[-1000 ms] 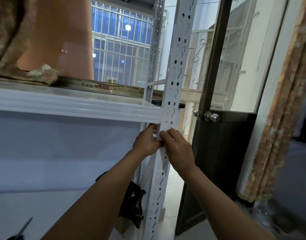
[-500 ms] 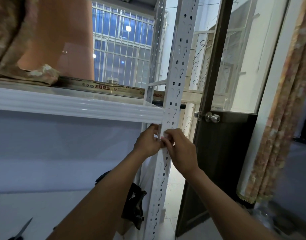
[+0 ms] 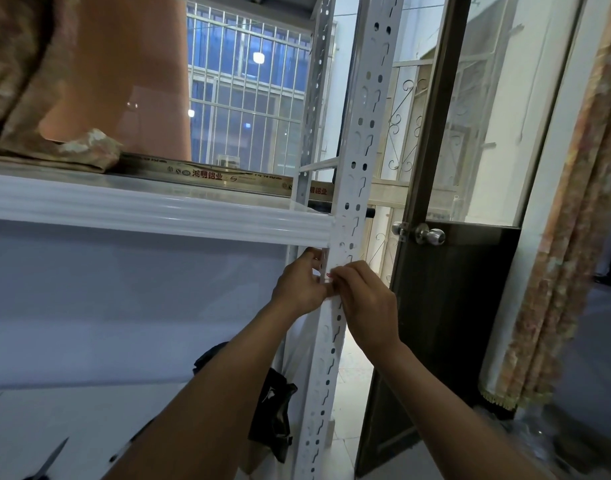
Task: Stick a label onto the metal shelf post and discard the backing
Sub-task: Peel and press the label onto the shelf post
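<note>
A white perforated metal shelf post [image 3: 361,140] runs top to bottom through the middle of the view. Just below the white shelf beam [image 3: 151,213], both hands meet on the post. My left hand [image 3: 302,284] wraps the post's left edge. My right hand [image 3: 366,299] pinches a small white label [image 3: 328,277] with a red mark against the post's front face. Fingers cover most of the label, and I cannot tell whether its backing is on or off.
A dark door [image 3: 446,306] with a metal knob [image 3: 430,235] stands right of the post, a patterned curtain [image 3: 574,237] further right. Folded cloth [image 3: 48,147] and an aluminium strip lie on the shelf. Scissors [image 3: 51,459] and a black bag [image 3: 273,420] sit lower down.
Both hands stay at the same spot on the post. The right fingertips have shifted slightly on the label, and a red-marked corner now shows between the hands.
</note>
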